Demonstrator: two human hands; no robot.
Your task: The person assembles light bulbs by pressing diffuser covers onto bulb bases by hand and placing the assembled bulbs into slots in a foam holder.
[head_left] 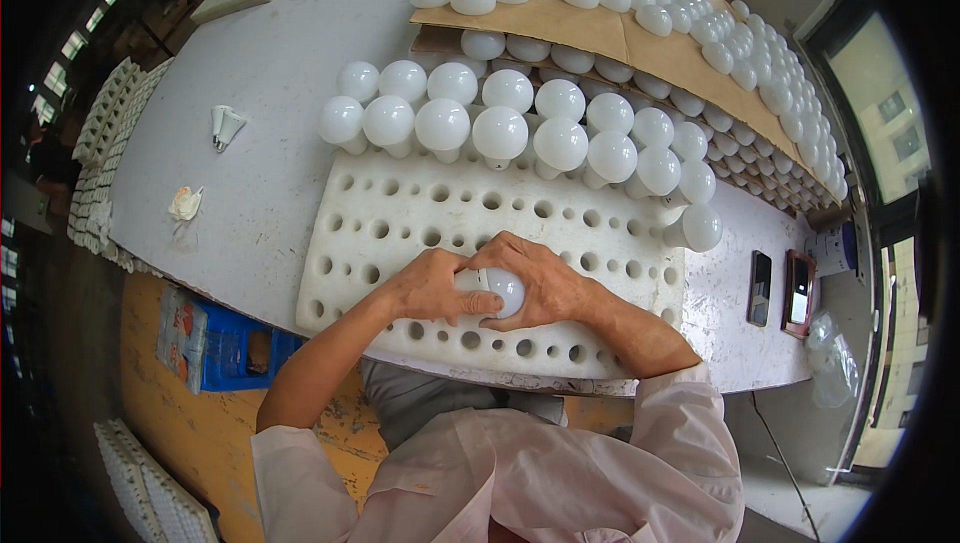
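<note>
Over the near half of a white foam tray [330, 243] with rows of round holes, both my hands grip one light bulb [507, 290] with a white dome. My left hand [432, 286] holds its base side, the thumb lying across the dome. From the right, my right hand [545, 281] wraps its fingers round the dome. The bulb lies on its side, and most of its base is hidden by my fingers. Along the tray's far edge, two rows of bulbs [500, 133] stand dome up. Another bulb [700, 228] leans at the tray's right edge.
Cardboard layers [600, 28] stacked with many bulbs fill the far right. On the table's left lie a bulb base without dome [226, 127] and a crumpled scrap [186, 203]. Two phones [760, 288] [799, 291] rest at right, near a plastic bag [832, 358]. A blue crate [235, 348] is below left.
</note>
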